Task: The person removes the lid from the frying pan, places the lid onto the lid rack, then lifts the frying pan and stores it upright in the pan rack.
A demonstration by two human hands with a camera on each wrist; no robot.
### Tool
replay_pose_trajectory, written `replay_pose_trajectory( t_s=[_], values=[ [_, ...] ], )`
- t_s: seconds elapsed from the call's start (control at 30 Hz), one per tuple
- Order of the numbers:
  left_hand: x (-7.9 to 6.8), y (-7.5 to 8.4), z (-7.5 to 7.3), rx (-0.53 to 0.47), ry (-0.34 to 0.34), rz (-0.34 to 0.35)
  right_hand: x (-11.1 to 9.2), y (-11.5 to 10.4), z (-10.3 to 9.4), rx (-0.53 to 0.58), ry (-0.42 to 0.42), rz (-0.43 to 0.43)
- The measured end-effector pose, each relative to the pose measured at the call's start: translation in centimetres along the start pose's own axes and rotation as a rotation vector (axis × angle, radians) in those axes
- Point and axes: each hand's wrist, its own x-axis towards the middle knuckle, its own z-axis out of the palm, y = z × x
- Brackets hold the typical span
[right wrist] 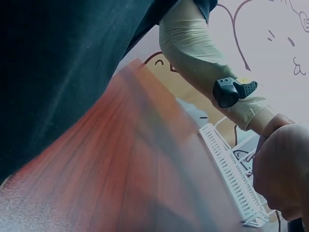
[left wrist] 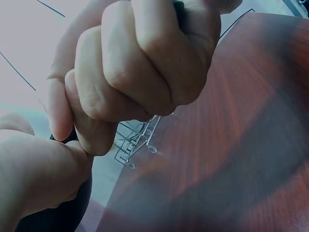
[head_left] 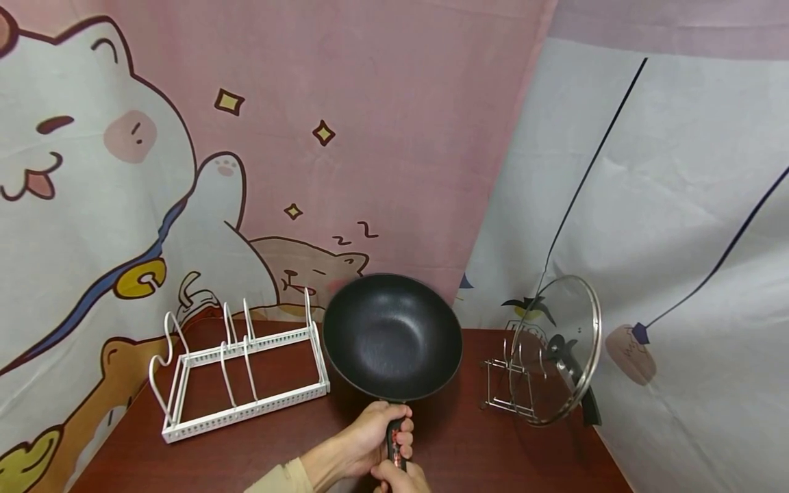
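A black wok [head_left: 394, 335] is held up over the table, tilted so that its hollow faces me in the head view. My left hand [head_left: 374, 433] grips its black handle [head_left: 395, 446] close to the pan, with fingers curled round it. Lower on the same handle, near its end, my right hand [head_left: 402, 478] holds on; the head view's bottom edge cuts this hand off. A white rack [head_left: 246, 409] with upright loops stands left of the wok. To the right, a glass lid [head_left: 594, 356] with a metal rim leans upright at a small wire rack [head_left: 508, 405].
The dark red wooden table [head_left: 468, 445] carries these things. A black-handled utensil [head_left: 590, 407] shows behind and beside the lid, its kind partly hidden. A cloth [head_left: 431, 137] printed with cartoon animals hangs behind the table and along its sides.
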Motion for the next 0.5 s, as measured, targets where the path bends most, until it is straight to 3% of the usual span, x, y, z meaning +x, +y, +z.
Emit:
replay_pose_trajectory(
  t_s=[0.5],
  values=[
    [-0.1,1.3,0.8,0.016,-0.004,0.022,-0.3,-1.1,0.1,0.111,-0.058,-0.032]
  ],
)
